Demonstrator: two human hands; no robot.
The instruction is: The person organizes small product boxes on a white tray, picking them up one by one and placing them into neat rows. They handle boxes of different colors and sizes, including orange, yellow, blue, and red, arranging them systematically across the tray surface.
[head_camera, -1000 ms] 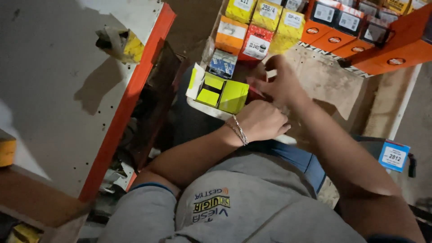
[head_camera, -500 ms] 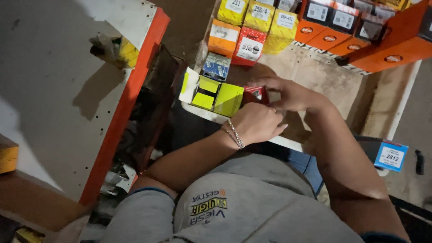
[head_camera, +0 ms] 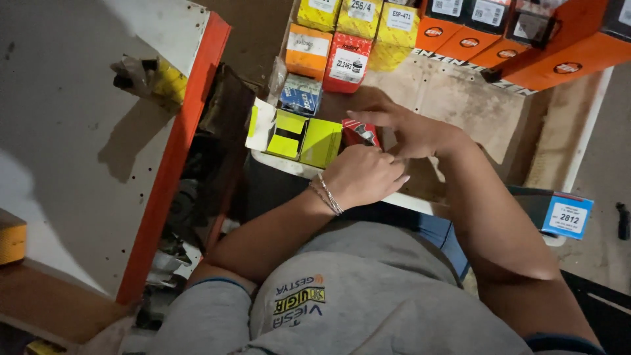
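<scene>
My left hand [head_camera: 363, 175] is curled into a loose fist at the front edge of a worn wooden board [head_camera: 453, 92], a thin bracelet on its wrist. Just above it my right hand [head_camera: 404, 128] lies flat, fingers spread leftward over a small red box [head_camera: 360, 131]. Whether either hand grips the red box is hidden. Left of the hands stands a yellow-green box [head_camera: 302, 135] with its flaps open. A small blue box [head_camera: 301, 94] sits behind it.
Rows of small yellow, orange and red cartons [head_camera: 342, 33] line the far side of the board, with long orange boxes [head_camera: 526, 39] at the upper right. An orange-edged metal shelf [head_camera: 177, 151] rises at the left. A blue box with a white label [head_camera: 566, 215] lies lower right.
My right hand has come down from the carton rows and flattened over the small red box. My left hand has stayed by the board's front edge.
</scene>
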